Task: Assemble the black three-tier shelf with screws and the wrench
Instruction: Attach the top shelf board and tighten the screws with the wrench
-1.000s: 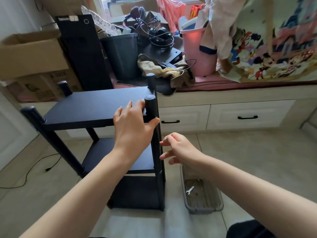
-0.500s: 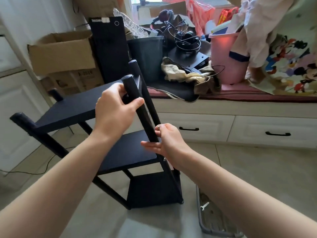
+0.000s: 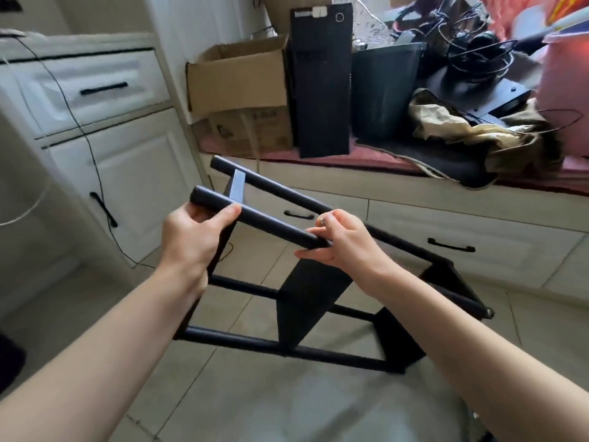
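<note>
From the head camera, the black three-tier shelf (image 3: 314, 301) lies tipped on its side, low over the tiled floor (image 3: 287, 393), its three boards standing on edge between the round posts; whether its lower posts touch the floor I cannot tell. The left hand (image 3: 194, 240) grips the nearest upper post (image 3: 267, 223) close to its free end, fingers (image 3: 228, 215) curled around it; the right hand (image 3: 342, 244) holds the same post further along, thumb over and fingers under it. The frame looks stiff and light enough for two hands (a judgement, not a measure); the smooth posts may slip, so the best hold is probably beside a board joint, never on the thin board edges. Neither screws nor wrench are in view.
</note>
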`<action>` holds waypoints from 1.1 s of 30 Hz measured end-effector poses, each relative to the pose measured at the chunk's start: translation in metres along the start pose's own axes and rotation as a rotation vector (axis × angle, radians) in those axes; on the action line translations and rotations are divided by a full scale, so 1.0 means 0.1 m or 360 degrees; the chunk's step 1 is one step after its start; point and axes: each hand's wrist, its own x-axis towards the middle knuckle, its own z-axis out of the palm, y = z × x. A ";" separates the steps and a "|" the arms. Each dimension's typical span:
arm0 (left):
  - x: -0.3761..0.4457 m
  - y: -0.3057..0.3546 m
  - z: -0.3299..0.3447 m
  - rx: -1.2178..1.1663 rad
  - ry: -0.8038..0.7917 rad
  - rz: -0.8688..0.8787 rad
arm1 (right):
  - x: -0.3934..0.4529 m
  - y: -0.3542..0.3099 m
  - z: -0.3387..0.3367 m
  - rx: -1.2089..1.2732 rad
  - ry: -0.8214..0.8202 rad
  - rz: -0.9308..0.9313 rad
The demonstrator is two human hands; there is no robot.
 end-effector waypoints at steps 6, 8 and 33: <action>-0.07 -0.74 -0.71 -0.0228 0.0038 -0.0394 | 0.12 0.47 0.37 -0.0304 -0.0211 0.0075; -0.14 -0.94 -0.87 -0.0278 0.0055 -0.0473 | 0.15 0.62 0.46 -0.0433 -0.0302 0.0097; -0.70 -2.45 -1.42 -0.0819 0.0124 -0.0757 | 0.37 1.55 0.66 -0.1323 -0.0735 0.0329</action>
